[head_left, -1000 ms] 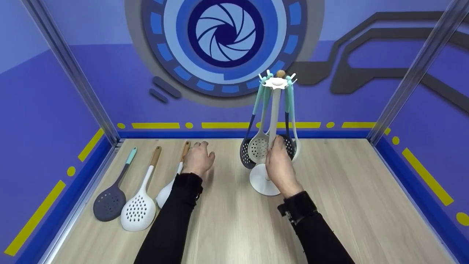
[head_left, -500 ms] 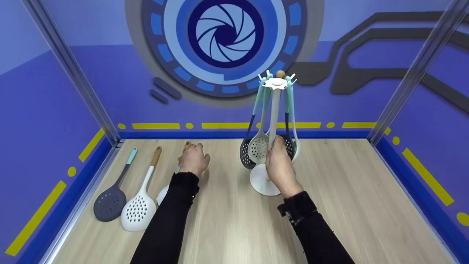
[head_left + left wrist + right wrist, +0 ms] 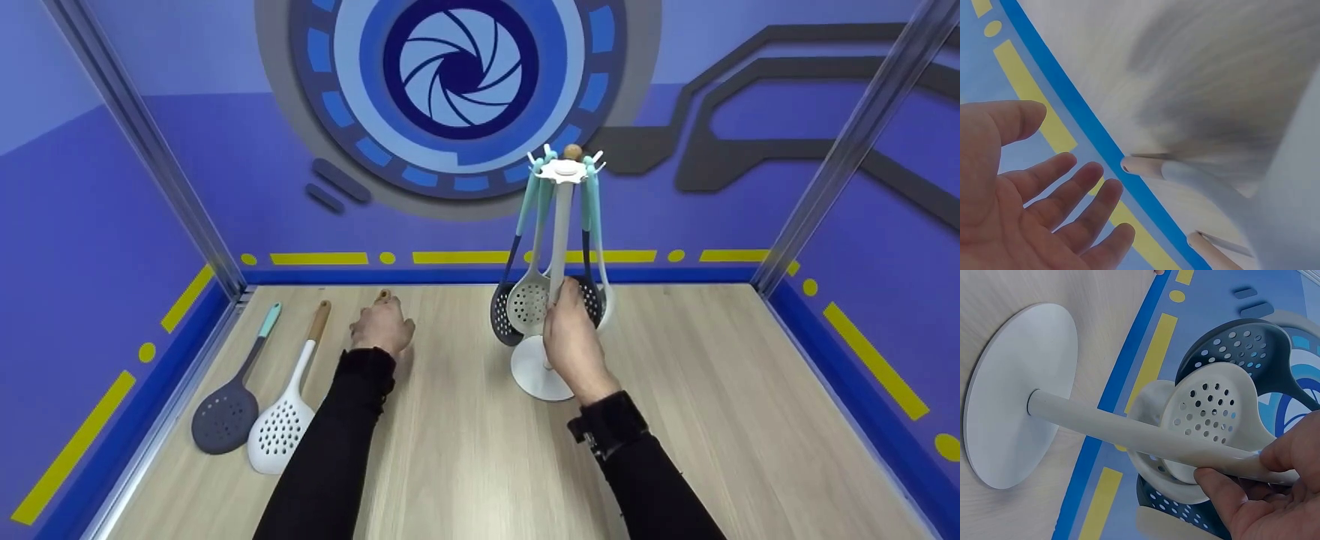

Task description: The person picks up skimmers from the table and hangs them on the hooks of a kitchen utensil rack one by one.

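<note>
My right hand (image 3: 576, 341) grips the white pole of a utensil stand (image 3: 561, 240); in the right wrist view, thumb and fingers wrap round the pole (image 3: 1145, 439) above its round base (image 3: 1022, 399). Several utensils hang from the stand's top, among them a pale skimmer (image 3: 529, 304) and a dark skimmer (image 3: 504, 315). My left hand (image 3: 381, 326) is over a white utensil whose wooden handle end (image 3: 384, 295) peeks out beyond the fingers. The left wrist view shows relaxed, spread fingers (image 3: 1086, 216) apart from that wooden handle (image 3: 1143, 167). Its head is hidden under my forearm in the head view.
On the left lie a dark slotted turner (image 3: 225, 418) with a mint handle and a white slotted turner (image 3: 279, 431) with a wooden handle. Blue panels (image 3: 465, 217) and metal posts (image 3: 161, 157) enclose the wooden tabletop (image 3: 480, 465).
My left hand has shifted left over the white utensil's handle, and the forearm now covers its head. The right hand and the stand stay put.
</note>
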The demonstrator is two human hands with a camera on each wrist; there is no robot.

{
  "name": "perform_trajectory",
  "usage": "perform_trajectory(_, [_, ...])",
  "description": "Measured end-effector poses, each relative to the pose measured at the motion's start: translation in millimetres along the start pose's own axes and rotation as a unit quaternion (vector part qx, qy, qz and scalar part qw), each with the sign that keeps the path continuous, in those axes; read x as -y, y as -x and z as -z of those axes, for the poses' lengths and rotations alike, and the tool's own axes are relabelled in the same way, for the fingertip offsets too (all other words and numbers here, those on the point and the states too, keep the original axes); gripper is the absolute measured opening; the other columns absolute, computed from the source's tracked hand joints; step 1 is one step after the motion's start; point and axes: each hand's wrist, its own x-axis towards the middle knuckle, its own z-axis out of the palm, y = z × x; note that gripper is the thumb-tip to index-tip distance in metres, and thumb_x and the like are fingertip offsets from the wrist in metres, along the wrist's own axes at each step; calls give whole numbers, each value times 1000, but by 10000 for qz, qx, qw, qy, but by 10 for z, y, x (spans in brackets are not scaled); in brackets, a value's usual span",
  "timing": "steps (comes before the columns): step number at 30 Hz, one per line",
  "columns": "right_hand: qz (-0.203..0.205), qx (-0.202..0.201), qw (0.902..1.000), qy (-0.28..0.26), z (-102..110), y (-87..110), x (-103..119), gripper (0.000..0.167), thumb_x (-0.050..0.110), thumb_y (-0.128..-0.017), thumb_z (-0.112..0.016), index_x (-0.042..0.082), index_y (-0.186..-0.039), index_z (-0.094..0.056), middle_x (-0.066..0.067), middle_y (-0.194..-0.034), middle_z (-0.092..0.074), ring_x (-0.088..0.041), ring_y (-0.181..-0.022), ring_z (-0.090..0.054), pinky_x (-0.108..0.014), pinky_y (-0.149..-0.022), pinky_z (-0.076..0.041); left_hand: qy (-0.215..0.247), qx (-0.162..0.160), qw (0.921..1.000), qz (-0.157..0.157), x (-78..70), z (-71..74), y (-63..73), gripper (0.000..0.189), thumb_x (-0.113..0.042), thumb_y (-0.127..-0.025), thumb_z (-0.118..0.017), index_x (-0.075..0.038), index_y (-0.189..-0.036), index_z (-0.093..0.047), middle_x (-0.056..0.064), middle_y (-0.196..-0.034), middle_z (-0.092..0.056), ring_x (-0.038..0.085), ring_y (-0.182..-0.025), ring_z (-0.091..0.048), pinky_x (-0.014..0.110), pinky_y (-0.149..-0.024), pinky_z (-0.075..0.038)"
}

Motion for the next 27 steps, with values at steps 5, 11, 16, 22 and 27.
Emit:
perform_trajectory(5, [-94,146,9998,-69,11,6,6,35,8,-96,-41,1,-129,-33,-17,-111,-52,-31,-107,-58,-40,-81,-53,-3,60,10000,2,67,35,11,55,-30,-90,-58,-3,-136,-44,20,-123,-57,46,-103,-57,67,-80,-43])
perform_trajectory(11, [-239,347,9991,-105,33,7,19,38,8,-97,-39,3,-133,-30,-17,-116,-50,-30,-113,-56,-41,-83,-53,-201,304,9993,105,126,72,21,52,-30,-90,-57,-5,-134,-48,21,-113,-59,44,-96,-59,61,-75,-47])
perform_trajectory(16, [-278,357,9989,-130,33,6,24,36,8,-97,-38,4,-132,-31,-16,-117,-50,-30,-113,-56,-40,-83,-53,-291,625,9973,265,191,107,26,47,-30,-90,-57,-3,-128,-54,24,-116,-59,47,-101,-58,60,-75,-48])
perform_trajectory(22, [-209,305,9992,-139,28,7,16,35,8,-97,-39,3,-130,-31,-16,-115,-51,-31,-110,-58,-40,-81,-54,-254,998,9935,492,237,138,41,38,-31,-90,-57,1,-109,-65,23,-106,-65,43,-99,-60,56,-76,-50])
perform_trajectory(27, [-165,273,9994,-154,32,8,16,34,6,-96,-39,3,-129,-32,-16,-113,-51,-31,-110,-58,-41,-81,-53,-297,1113,9924,433,221,190,80,30,-27,-89,-56,0,-95,-68,11,-77,-64,26,-69,-60,43,-61,-50])
